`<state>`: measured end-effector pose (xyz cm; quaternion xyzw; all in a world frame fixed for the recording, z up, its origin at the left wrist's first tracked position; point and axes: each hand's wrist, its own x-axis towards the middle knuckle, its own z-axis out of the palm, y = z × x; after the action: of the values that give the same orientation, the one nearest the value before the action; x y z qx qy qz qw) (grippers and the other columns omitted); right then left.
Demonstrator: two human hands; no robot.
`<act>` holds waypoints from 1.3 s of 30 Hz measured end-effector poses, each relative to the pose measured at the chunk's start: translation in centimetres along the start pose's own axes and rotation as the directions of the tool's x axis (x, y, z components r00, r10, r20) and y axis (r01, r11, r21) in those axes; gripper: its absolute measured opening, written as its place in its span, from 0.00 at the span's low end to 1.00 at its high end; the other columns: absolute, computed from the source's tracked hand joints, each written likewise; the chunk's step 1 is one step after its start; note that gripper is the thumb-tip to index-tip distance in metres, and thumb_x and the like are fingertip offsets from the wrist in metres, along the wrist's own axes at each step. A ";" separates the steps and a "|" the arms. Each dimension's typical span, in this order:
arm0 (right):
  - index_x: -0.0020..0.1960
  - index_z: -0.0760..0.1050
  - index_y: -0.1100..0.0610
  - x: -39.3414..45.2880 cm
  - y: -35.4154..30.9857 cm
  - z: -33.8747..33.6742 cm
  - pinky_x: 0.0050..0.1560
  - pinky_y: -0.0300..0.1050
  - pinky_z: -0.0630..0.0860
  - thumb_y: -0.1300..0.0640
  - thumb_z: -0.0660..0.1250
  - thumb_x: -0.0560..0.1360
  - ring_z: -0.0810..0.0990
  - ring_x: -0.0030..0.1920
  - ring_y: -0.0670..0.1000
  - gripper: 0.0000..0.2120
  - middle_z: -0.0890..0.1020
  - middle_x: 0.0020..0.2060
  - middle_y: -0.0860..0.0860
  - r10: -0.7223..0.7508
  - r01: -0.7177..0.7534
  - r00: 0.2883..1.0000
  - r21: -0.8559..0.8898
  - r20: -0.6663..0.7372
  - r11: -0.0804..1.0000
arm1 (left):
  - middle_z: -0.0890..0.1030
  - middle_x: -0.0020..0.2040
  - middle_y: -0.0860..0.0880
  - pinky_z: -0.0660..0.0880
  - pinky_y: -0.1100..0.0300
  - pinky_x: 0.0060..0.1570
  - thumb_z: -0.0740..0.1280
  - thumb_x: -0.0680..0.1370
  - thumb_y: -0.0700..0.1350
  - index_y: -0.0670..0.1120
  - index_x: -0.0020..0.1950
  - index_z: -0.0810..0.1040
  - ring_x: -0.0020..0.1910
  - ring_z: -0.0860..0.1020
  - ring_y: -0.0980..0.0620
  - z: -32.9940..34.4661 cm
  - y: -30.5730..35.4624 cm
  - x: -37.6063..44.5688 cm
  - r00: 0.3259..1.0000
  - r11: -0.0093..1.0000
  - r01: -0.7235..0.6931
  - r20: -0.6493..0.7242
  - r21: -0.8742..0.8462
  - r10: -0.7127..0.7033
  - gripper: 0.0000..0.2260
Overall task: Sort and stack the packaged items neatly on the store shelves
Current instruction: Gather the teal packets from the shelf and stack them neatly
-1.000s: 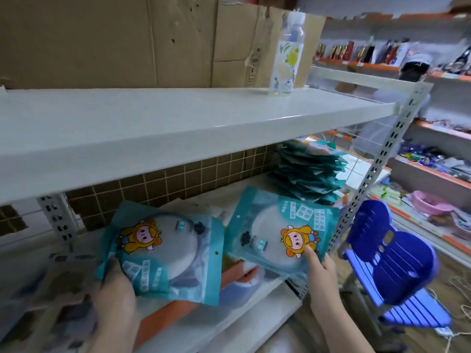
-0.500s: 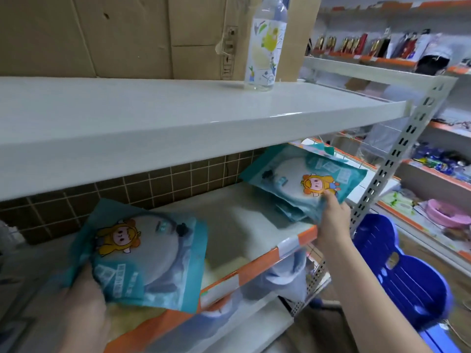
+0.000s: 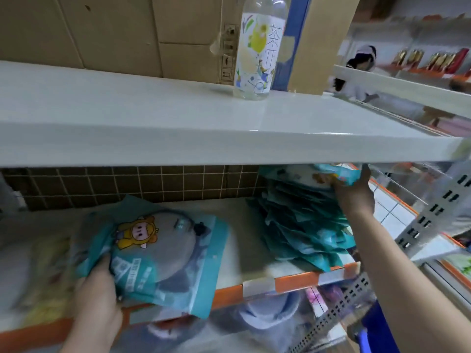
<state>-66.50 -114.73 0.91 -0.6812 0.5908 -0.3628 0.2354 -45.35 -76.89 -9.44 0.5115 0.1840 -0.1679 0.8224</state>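
Note:
My left hand grips a teal packet with a yellow cartoon figure, held over the front of the middle shelf at lower left. My right hand holds a second teal packet by its edge, on top of a tall stack of the same teal packets at the shelf's right end. That packet is partly hidden under the lip of the white upper shelf.
A clear drink bottle stands on the upper shelf in front of cardboard boxes. A perforated metal upright is at the right. More blurred goods lie on the shelf at far left and below. A person stands in the far aisle.
My right hand has carried its packet up and right onto the top of the stack. The left hand's packet has stayed low at the left while the view shifted.

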 end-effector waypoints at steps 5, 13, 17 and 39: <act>0.62 0.77 0.46 0.9 3.0 0.1 0.62 0.54 0.69 0.41 0.58 0.78 0.69 0.65 0.60 0.18 0.73 0.64 0.55 -0.146 0.183 0.979 -0.289 0.145 0.940 | 0.80 0.48 0.50 0.74 0.52 0.50 0.65 0.78 0.49 0.51 0.47 0.75 0.44 0.78 0.53 5.0 -1.2 -4.0 0.988 0.999 -0.009 0.151 -0.050 0.017 0.03; 0.65 0.74 0.48 0.1 6.2 -0.9 0.62 0.56 0.69 0.38 0.53 0.76 0.71 0.63 0.58 0.24 0.74 0.64 0.52 -0.313 0.331 0.928 -0.058 0.203 0.942 | 0.83 0.42 0.47 0.78 0.63 0.28 0.65 0.79 0.41 0.46 0.46 0.77 0.32 0.83 0.56 18.5 -1.3 -8.6 0.878 1.000 -0.011 0.478 -0.003 0.011 0.03; 0.63 0.75 0.56 -0.5 7.2 -1.3 0.54 0.49 0.69 0.51 0.54 0.81 0.73 0.61 0.56 0.18 0.77 0.57 0.51 -0.373 0.366 0.911 0.070 0.175 0.928 | 0.81 0.46 0.46 0.81 0.53 0.42 0.59 0.81 0.39 0.45 0.51 0.76 0.42 0.82 0.51 25.1 -2.5 -11.5 0.747 0.995 -0.077 0.664 0.058 0.020 0.06; 0.63 0.74 0.57 -5.1 9.8 -2.5 0.53 0.47 0.73 0.50 0.60 0.79 0.77 0.53 0.49 0.17 0.80 0.54 0.51 0.013 -0.045 0.991 0.235 0.133 0.971 | 0.73 0.66 0.49 0.70 0.47 0.62 0.64 0.72 0.65 0.49 0.69 0.67 0.64 0.71 0.46 28.0 -9.9 -7.7 0.715 0.437 -0.679 0.666 0.590 0.212 0.32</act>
<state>-74.86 -111.30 -5.94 -0.6616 0.5363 -0.3819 0.3588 -53.00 -105.64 -2.10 0.7935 -0.2803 -0.1237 0.5259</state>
